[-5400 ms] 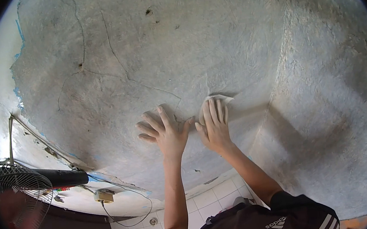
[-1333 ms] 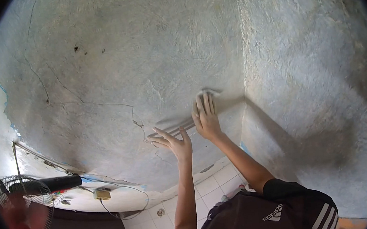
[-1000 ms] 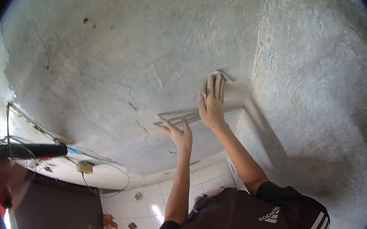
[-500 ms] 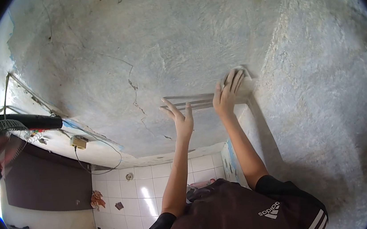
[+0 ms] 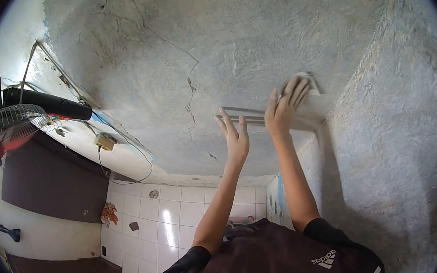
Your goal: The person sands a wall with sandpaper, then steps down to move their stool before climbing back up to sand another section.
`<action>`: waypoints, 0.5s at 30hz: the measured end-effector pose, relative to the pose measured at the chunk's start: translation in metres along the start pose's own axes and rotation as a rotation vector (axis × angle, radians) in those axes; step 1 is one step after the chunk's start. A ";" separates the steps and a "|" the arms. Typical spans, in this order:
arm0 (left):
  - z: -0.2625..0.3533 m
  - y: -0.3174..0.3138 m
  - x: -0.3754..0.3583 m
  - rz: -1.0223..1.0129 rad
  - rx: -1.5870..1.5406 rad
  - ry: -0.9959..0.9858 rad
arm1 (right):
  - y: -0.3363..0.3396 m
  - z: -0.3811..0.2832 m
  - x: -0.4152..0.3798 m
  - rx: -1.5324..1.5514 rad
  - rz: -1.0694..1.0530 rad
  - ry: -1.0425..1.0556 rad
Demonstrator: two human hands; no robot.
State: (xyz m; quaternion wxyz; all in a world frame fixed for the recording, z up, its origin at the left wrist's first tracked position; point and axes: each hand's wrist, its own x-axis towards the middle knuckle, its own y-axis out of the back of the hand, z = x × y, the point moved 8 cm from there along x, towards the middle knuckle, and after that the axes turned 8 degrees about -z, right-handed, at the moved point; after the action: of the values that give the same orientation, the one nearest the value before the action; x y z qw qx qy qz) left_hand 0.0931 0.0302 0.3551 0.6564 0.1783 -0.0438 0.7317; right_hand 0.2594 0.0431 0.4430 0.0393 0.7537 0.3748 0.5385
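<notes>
My right hand (image 5: 283,109) lies flat against the grey plastered wall (image 5: 251,42), dusty fingers over a pale flat piece (image 5: 313,85) whose edge sticks out past the fingertips. Most of that piece is hidden under the fingers, so I cannot tell its kind. To its left, my left hand (image 5: 235,137) has its fingers spread, with the fingertips at the wall and nothing held. Dark shadow stripes run across the plaster between the hands. A jagged crack (image 5: 191,86) with chipped spots runs down the wall left of my left hand.
A rough wall (image 5: 383,135) meets this one at a corner on the right. On the left are a wire-guard fan (image 5: 12,121), a yellowish socket box (image 5: 104,142) with a hanging cable, and a dark panel (image 5: 52,180). White tiles (image 5: 184,214) show below.
The view has shifted, so the wall and crack sit farther right. Against the plaster, my right hand and the pale piece have slid a little away from the corner.
</notes>
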 end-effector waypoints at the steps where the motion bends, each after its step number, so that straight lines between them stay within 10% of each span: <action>1: 0.002 0.003 0.001 0.045 -0.037 0.029 | -0.010 0.000 -0.013 -0.036 -0.068 0.048; 7: 0.091 0.041 0.012 0.142 0.107 -0.354 | -0.044 0.034 -0.068 0.002 -0.099 -0.106; 15: 0.104 0.133 0.050 0.365 0.408 -0.355 | 0.000 -0.048 0.024 -0.037 0.043 0.136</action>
State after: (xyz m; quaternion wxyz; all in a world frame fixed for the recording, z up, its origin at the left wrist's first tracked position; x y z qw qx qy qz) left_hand -0.0193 0.0281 0.4908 0.4471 0.4202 -0.0410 0.7886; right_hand 0.2224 0.0412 0.4811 0.0161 0.7223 0.3502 0.5961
